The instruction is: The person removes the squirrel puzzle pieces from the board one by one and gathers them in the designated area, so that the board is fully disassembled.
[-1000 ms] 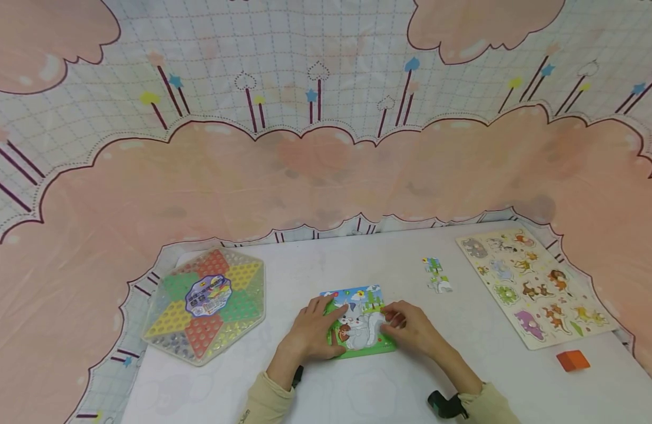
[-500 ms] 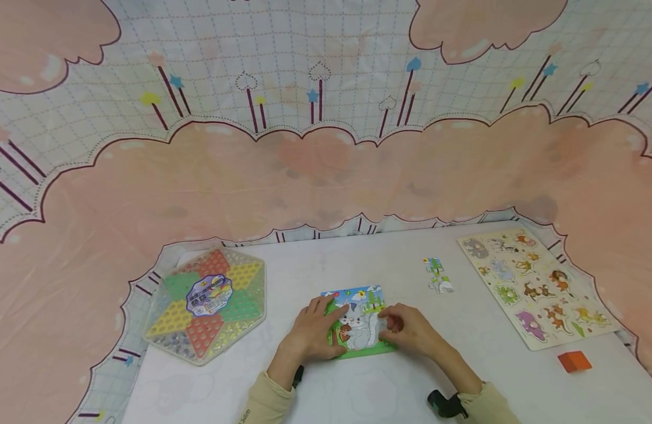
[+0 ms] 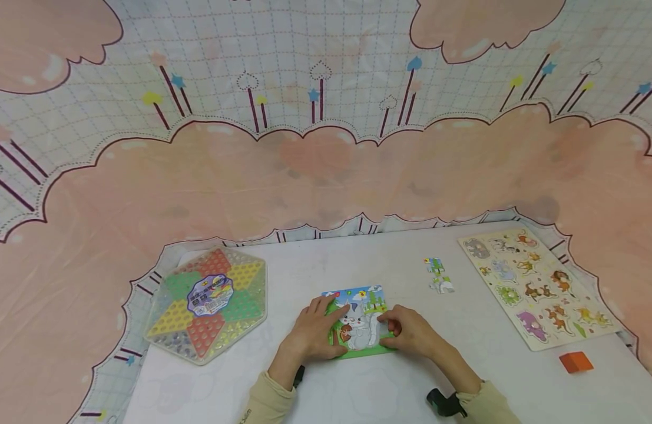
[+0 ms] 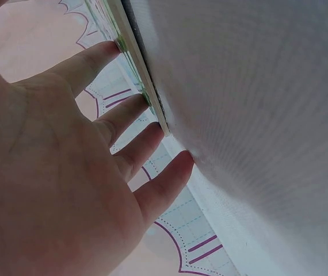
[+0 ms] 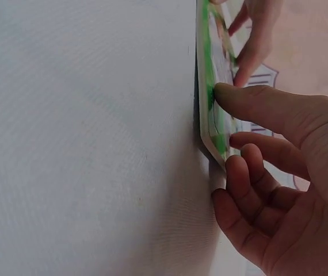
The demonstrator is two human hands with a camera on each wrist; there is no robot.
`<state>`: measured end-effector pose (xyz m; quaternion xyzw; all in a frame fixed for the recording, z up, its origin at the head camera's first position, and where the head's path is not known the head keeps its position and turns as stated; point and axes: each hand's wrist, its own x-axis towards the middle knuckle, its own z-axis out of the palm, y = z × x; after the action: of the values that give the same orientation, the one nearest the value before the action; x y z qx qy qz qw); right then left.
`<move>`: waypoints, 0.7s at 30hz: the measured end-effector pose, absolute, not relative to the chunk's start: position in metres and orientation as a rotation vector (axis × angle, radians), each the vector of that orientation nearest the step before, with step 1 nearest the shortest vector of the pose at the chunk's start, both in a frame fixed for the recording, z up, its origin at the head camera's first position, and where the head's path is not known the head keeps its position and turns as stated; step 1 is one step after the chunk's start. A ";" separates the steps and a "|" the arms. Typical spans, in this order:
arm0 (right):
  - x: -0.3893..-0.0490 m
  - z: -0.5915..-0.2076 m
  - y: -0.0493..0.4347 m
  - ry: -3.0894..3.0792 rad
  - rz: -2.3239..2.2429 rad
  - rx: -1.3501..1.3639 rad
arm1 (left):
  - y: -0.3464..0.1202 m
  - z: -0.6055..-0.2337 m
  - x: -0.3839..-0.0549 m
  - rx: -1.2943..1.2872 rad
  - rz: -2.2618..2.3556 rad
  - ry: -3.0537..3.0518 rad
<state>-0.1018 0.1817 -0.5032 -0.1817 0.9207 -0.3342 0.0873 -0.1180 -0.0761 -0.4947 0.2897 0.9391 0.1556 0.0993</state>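
Observation:
A squirrel jigsaw puzzle (image 3: 364,333) in a shallow green-edged tray lies flat on the table. My left hand (image 3: 316,331) rests on its left side with the fingers spread; in the left wrist view several fingertips (image 4: 112,49) touch its edge. From the right, my right hand (image 3: 410,333) presses the picture near the squirrel's tail with thumb and index finger apart. In the right wrist view that thumb (image 5: 262,106) lies on the green border, while the other fingers curl loosely beside the tray's corner. Whether a piece sits loose under the right fingertips, I cannot tell.
Loose puzzle pieces (image 3: 439,282) lie beyond the right hand. At the right are an animal puzzle board (image 3: 543,323) and an orange block (image 3: 576,362). A hexagonal Chinese checkers box (image 3: 164,315) stands at the left. A patterned cloth (image 3: 326,176) hangs behind the table.
The right thumb and index finger have spread apart over the puzzle's right side and shifted slightly. The left hand stays where it was on the tray.

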 end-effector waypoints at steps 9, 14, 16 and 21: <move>-0.103 -0.501 0.182 2.727 -1.026 -0.528 | -0.076 -0.497 -0.119 0.860 0.443 2.784; -0.103 -0.501 0.182 2.714 -1.053 -0.535 | -0.076 -0.498 -0.119 0.862 0.447 2.787; -0.104 -0.502 0.182 2.704 -1.050 -0.527 | -0.076 -0.498 -0.119 0.863 0.448 2.788; -0.105 -0.499 0.183 2.696 -1.028 -0.495 | -0.076 -0.497 -0.119 0.859 0.451 2.777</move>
<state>-0.1047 0.1827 -0.4991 -0.1682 0.9157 -0.3490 0.1068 -0.1193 -0.0762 -0.4968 0.2905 0.9394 0.1525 0.0998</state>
